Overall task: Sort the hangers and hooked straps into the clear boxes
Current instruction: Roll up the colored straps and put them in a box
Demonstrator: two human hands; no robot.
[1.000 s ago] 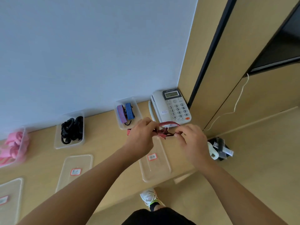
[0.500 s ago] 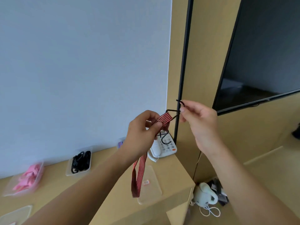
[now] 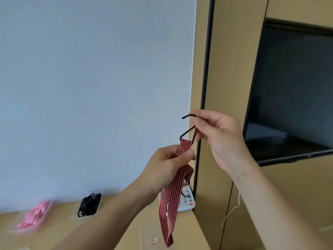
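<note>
A red-and-black striped strap [image 3: 171,197] hangs in the air above the desk, its folded loop dangling down. My left hand [image 3: 169,163] pinches the strap near its top end. My right hand [image 3: 216,134] grips the black metal hook [image 3: 188,129] fixed to that top end, higher and to the right. On the desk at the lower left stand a clear box of pink pieces [image 3: 33,217] and a clear box of black hooked straps [image 3: 88,204]. A third box is hidden behind my left arm.
A white desk phone [image 3: 186,201] sits at the desk's right end behind the strap. A clear lid with a label [image 3: 153,239] lies near the front edge. A wooden panel with a black strip [image 3: 203,87] and a dark screen [image 3: 292,91] rise on the right.
Both hands have lifted the striped strap from desk level up in front of the wall; it has unfolded and now hangs long. The view has tilted upward.
</note>
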